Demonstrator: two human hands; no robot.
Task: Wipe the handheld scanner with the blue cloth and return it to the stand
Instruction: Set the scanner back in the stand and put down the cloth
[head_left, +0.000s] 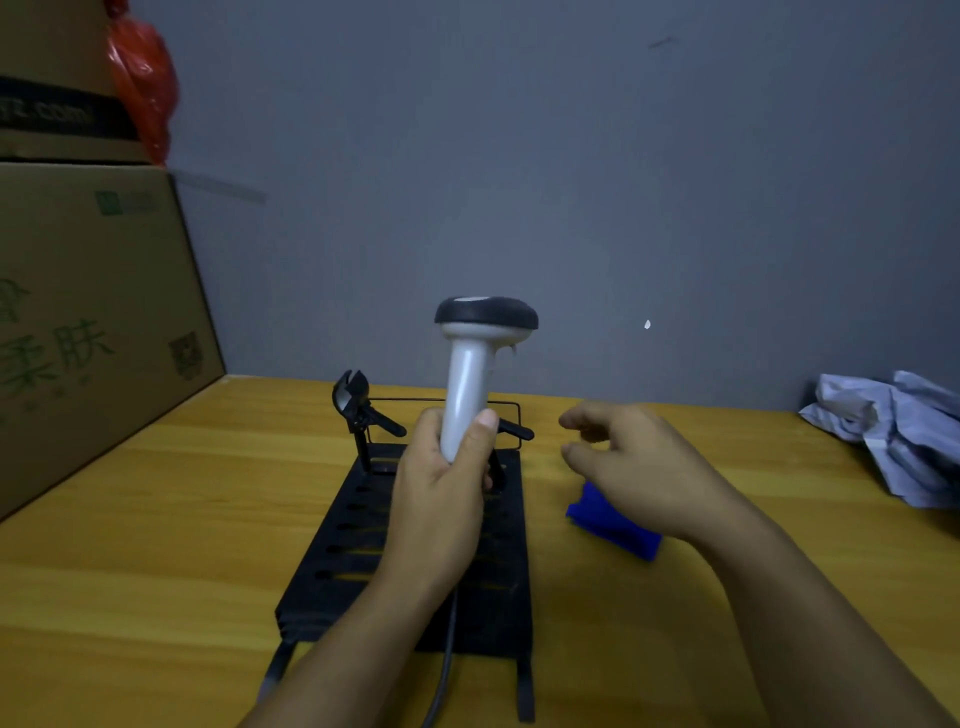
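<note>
My left hand (441, 483) grips the lower handle of the handheld scanner (475, 358), a light grey handle with a black head, held upright above the black slotted stand (343, 535). The scanner's dark cable (447, 670) hangs down past my left wrist. The blue cloth (613, 525) lies crumpled on the wooden table just right of the stand. My right hand (628, 467) hovers over the cloth with fingers apart, holding nothing and hiding part of it. A black clip holder (356, 402) rises at the stand's far left corner.
Large cardboard boxes (88, 322) stand against the wall at the left, with a red plastic bag (143, 78) on top. Crumpled pale wrapping (898, 431) lies at the table's far right. A grey wall closes the back of the yellow wooden table (156, 545).
</note>
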